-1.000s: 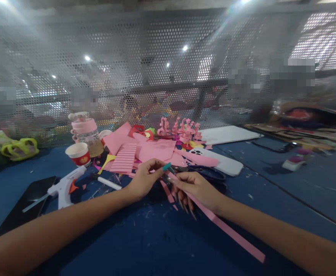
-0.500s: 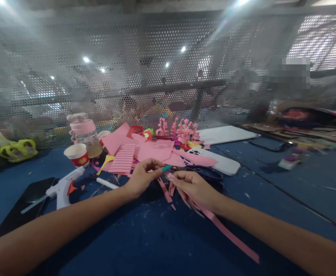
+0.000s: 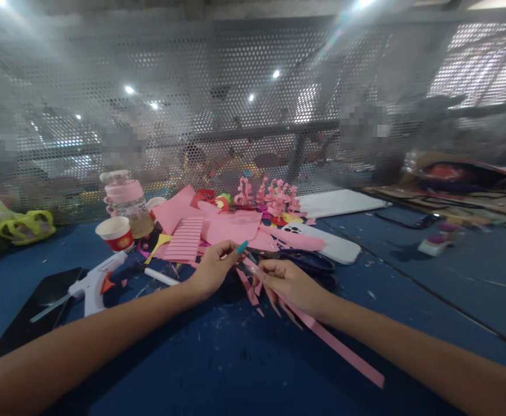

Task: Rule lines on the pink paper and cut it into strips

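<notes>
Head view: since half a second before, the left hand (image 3: 212, 267) had lifted its pinch slightly at the pink paper strip (image 3: 331, 342), which the right hand (image 3: 290, 280) gripped above the blue table (image 3: 235, 370). Scissors (image 3: 300, 259) lay just behind; glue gun (image 3: 95, 280) stayed left.
</notes>
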Demonstrator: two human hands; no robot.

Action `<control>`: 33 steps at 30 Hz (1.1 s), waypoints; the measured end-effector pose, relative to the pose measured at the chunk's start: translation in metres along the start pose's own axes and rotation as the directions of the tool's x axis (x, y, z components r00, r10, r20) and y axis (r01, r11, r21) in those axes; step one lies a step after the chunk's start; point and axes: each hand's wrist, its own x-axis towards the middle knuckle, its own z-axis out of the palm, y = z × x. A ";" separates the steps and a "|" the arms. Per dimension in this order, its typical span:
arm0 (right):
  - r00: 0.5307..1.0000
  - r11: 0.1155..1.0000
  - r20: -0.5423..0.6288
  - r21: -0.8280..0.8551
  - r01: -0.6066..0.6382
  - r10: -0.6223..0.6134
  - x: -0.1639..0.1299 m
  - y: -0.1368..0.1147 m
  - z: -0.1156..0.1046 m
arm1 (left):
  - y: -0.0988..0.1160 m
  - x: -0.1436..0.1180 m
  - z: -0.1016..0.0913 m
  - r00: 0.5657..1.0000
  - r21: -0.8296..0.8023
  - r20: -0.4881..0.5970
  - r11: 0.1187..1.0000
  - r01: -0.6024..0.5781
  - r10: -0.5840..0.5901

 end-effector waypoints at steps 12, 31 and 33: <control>0.999 0.999 0.035 0.031 -0.008 0.007 0.000 0.000 -0.002 | -0.007 0.001 0.000 0.998 -0.100 0.061 0.995 -0.021 0.027; 0.998 0.996 0.046 0.084 0.028 -0.032 -0.001 -0.002 -0.004 | -0.004 -0.004 0.000 0.998 -0.056 -0.012 0.996 -0.064 0.064; 0.997 0.997 0.064 0.069 0.034 -0.038 -0.002 -0.001 -0.005 | -0.004 -0.003 0.000 0.998 -0.040 -0.024 0.997 -0.064 0.063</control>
